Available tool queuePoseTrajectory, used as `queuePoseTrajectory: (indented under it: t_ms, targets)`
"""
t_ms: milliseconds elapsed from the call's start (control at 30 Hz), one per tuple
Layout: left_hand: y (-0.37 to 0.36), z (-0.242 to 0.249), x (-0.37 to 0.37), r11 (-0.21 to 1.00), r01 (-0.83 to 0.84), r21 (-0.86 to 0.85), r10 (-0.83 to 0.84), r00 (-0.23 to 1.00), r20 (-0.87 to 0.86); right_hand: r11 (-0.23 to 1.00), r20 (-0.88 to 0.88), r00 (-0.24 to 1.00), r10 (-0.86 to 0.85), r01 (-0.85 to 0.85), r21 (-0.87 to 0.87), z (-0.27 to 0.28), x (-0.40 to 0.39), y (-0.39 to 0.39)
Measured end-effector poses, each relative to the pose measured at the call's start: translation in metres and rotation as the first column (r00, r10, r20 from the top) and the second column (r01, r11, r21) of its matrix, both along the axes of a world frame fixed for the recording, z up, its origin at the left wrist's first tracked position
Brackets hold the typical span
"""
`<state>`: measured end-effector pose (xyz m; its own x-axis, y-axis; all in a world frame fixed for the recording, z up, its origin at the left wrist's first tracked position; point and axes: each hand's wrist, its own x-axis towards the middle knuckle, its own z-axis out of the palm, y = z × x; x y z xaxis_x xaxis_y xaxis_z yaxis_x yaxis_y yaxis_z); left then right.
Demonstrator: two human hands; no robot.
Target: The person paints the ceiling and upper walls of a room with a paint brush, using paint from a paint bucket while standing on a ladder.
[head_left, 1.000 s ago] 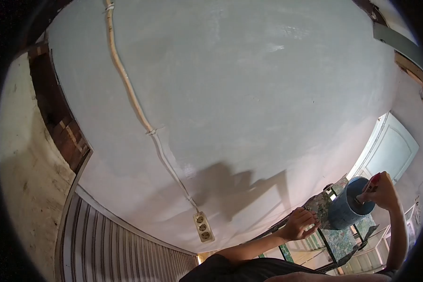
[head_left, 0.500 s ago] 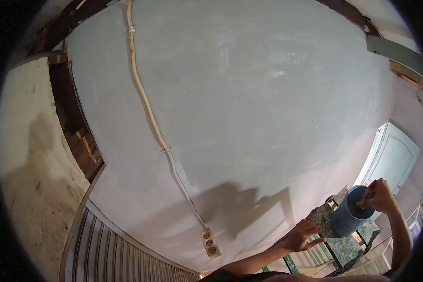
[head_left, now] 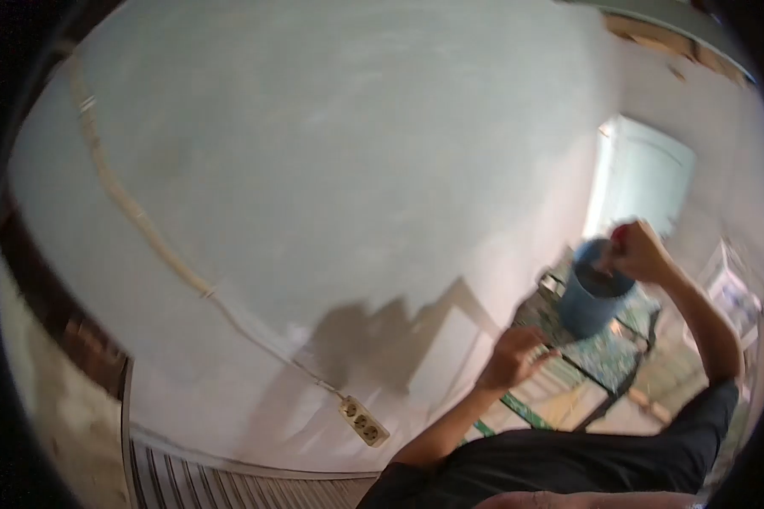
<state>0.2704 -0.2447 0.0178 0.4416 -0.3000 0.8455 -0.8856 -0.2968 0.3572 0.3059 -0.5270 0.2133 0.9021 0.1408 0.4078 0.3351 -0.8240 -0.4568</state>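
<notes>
My right hand (head_left: 645,254) is closed around the red handle of a paintbrush (head_left: 620,239). The brush dips into the mouth of a blue bucket (head_left: 590,304), which has dark contents low inside. Under the bucket is a paint-spattered green platform (head_left: 607,360) with dark metal edges. Close to the platform's near left corner is my left hand (head_left: 514,356), its thumb spread from slightly bent fingers and nothing in its grasp.
A pale wall (head_left: 356,170) fills most of the view, with patchy grey-green paint. Along it a taped cable (head_left: 148,227) runs down to a three-socket power strip (head_left: 363,422). A light-blue door panel (head_left: 649,174) stands behind the bucket. Ribbed panelling (head_left: 221,483) lies lower left.
My view has swung right and down, so bucket, platform and hands appear further up and left. The brush is still in the bucket, and the picture is blurrier.
</notes>
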Motion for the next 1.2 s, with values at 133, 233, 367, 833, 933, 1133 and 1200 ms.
queuePoseTrajectory:
  t_ms: [133, 233, 367, 833, 933, 1133, 1200]
  targets:
    - [0.000, 0.004, -0.001, 0.995, -0.028, 0.098, 0.023, 0.998, 0.058, 0.987, -0.060, 0.994, -0.095, 0.087, -0.135, 0.026, -0.019, 0.014]
    - [-0.003, 0.008, -0.004, 0.995, -0.061, 0.073, 0.056, 0.996, 0.068, 0.991, -0.032, 0.991, -0.133, 0.134, 0.022, 0.030, -0.024, 0.015]
    - [-0.007, 0.005, -0.006, 0.998, -0.037, 0.041, 0.036, 0.999, 0.026, 0.982, -0.066, 0.984, -0.164, 0.169, 0.080, 0.025, -0.026, 0.009]
    - [-0.006, -0.003, -0.004, 0.998, -0.058, 0.035, 0.057, 0.998, 0.012, 0.624, -0.244, 0.962, -0.120, 0.264, 0.735, 0.023, -0.033, -0.015]
    - [-0.006, -0.002, -0.003, 0.997, -0.064, 0.041, 0.063, 0.997, 0.034, 0.820, -0.112, 0.990, -0.088, 0.136, 0.556, 0.025, -0.035, -0.014]
    - [-0.007, -0.006, -0.003, 0.998, -0.060, 0.034, 0.059, 0.998, 0.018, 0.987, -0.035, 0.993, -0.111, 0.114, 0.111, 0.017, -0.047, 0.021]
    - [-0.006, -0.008, -0.004, 0.998, -0.059, 0.035, 0.059, 0.998, 0.017, 0.986, -0.034, 0.989, -0.141, 0.143, 0.082, 0.019, -0.050, 0.026]
